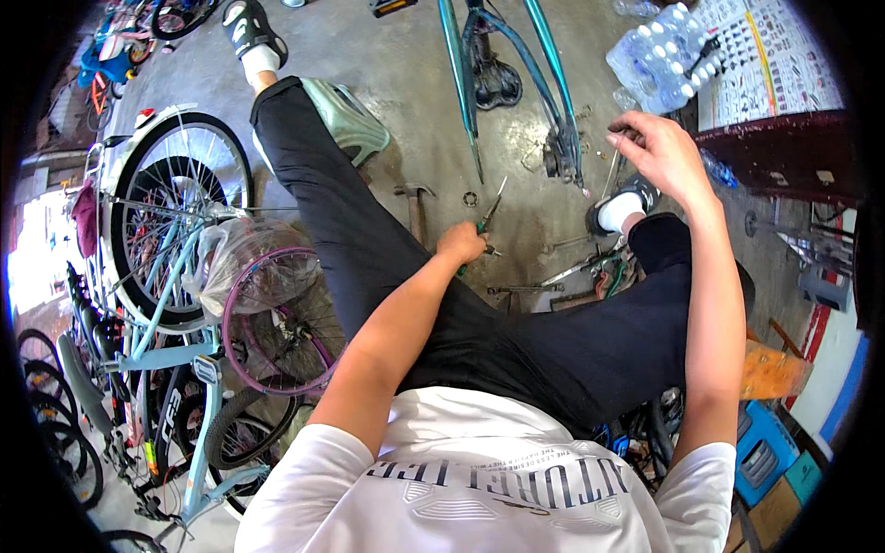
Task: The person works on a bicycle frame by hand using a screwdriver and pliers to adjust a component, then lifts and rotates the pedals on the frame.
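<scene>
My left hand (464, 244) is closed around a green-handled tool (492, 210) with a slim, pointed metal end, in front of my lap. Most of the handle is hidden by the fingers, so its exact kind is unclear. On the right, my right hand (656, 152) is raised with bent fingers, thumb and fingertips drawn together; what they pinch, if anything, is too small to make out. Ahead of both hands is a teal bicycle frame (546, 46), with a dark greasy mechanism (559, 155) at its near right end, close to the right fingertips.
A hammer (417, 210), a small dark ring (470, 198) and several tools (562, 274) lie on the concrete floor. Left are a green plastic stool (355, 124), a purple wheel rim (241, 358) and parked bicycles (198, 355). Clear plastic bottles (656, 60) stand far right.
</scene>
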{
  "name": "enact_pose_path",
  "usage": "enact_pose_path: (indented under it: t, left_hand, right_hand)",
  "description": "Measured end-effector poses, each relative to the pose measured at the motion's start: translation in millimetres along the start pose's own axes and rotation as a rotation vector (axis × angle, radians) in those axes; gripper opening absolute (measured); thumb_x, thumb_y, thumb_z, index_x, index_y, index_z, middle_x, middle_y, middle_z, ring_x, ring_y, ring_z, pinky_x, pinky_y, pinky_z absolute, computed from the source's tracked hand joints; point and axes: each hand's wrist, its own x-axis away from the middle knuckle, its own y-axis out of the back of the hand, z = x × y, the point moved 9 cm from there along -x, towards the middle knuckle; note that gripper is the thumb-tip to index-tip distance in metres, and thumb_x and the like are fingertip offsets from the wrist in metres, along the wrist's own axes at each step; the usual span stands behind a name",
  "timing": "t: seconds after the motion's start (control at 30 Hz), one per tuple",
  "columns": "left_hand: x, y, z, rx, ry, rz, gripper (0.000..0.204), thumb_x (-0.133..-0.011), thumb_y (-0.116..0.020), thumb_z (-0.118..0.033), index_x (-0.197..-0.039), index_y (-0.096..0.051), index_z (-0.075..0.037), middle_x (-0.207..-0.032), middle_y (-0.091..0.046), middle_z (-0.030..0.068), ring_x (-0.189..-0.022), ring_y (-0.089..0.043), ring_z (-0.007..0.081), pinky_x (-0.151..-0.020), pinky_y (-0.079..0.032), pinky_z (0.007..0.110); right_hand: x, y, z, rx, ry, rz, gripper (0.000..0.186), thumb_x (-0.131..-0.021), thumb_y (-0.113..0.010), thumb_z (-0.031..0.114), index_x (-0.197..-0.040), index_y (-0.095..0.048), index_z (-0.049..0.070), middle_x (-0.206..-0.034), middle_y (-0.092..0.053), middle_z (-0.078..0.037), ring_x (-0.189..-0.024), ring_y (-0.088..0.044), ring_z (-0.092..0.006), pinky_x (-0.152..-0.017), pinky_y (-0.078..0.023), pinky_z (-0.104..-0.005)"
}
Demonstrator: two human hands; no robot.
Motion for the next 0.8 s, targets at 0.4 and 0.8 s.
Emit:
enact_pose_path:
  t: [0.4, 0.8]
  left_hand:
    - [2.2, 11.4, -5.2, 0.074, -0.036, -0.053, 0.051, -0.098, -0.061, -0.045, -0.12, -0.071, 0.0, -0.124, -0.07, 0.0233, -0.12, -0.064, 0.0426, -0.1, -0.05, 0.052]
    - [1.1, -6.7, -6.4, 0.028, -0.045, 0.112, 0.05, -0.098, -0.061, -0.044, -0.125, -0.066, -0.001, -0.128, -0.067, 0.0242, -0.123, -0.061, 0.0424, -0.1, -0.049, 0.052]
  right_hand:
    - [29.4, -124.2, -37.6, -0.453, -0.169, 0.216, 0.037, -0.085, -0.08, 0.021, -0.114, -0.069, 0.001, -0.095, -0.073, -0.011, -0.085, -0.07, -0.0209, -0.081, -0.055, -0.0347]
    - [45.0, -183.5, -69.8, -0.497, -0.261, -0.241, 0.029, -0.088, -0.081, 0.024, -0.107, -0.069, 0.005, -0.073, -0.066, -0.009, -0.065, -0.062, -0.0202, -0.064, -0.049, -0.0355]
